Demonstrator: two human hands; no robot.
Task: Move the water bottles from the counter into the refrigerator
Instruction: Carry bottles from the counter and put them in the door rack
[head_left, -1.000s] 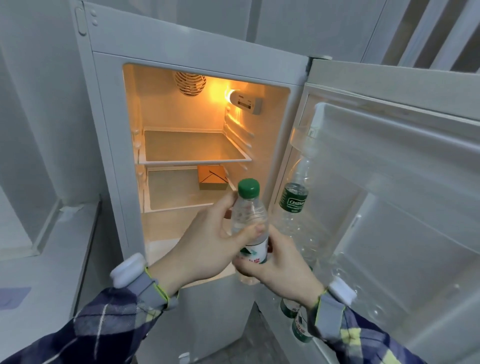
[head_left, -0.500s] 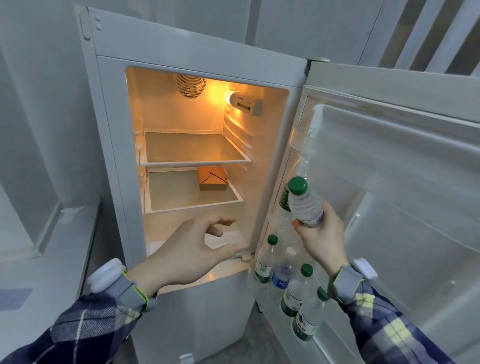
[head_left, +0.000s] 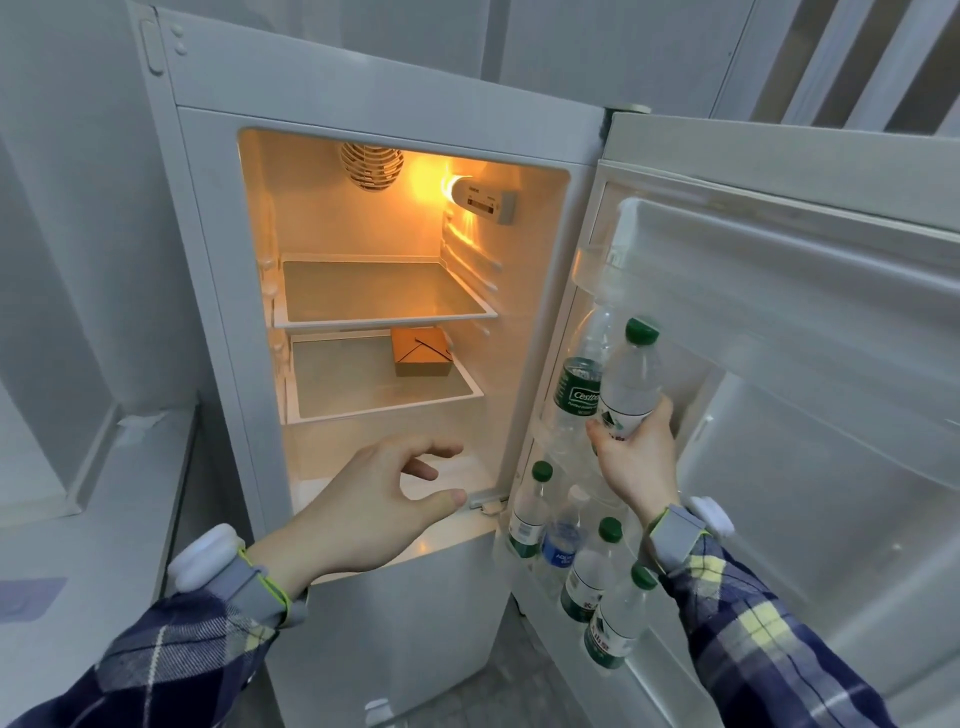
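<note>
fridge (head_left: 218, 208) open, lamp lit. right hand (head_left: 636, 462) wrapped around base of green-capped water bottle (head_left: 631, 382), bottle tilted, cap up, held against the open door (head_left: 779, 364) beside a large clear bottle (head_left: 582, 384) in the door. left hand (head_left: 379, 504) empty, fingers loosely spread, hovering at the fridge's lower opening. four small bottles (head_left: 571, 561) stand in the door's lowest rack. brown carton (head_left: 421, 352) on the fridge's second shelf.
</note>
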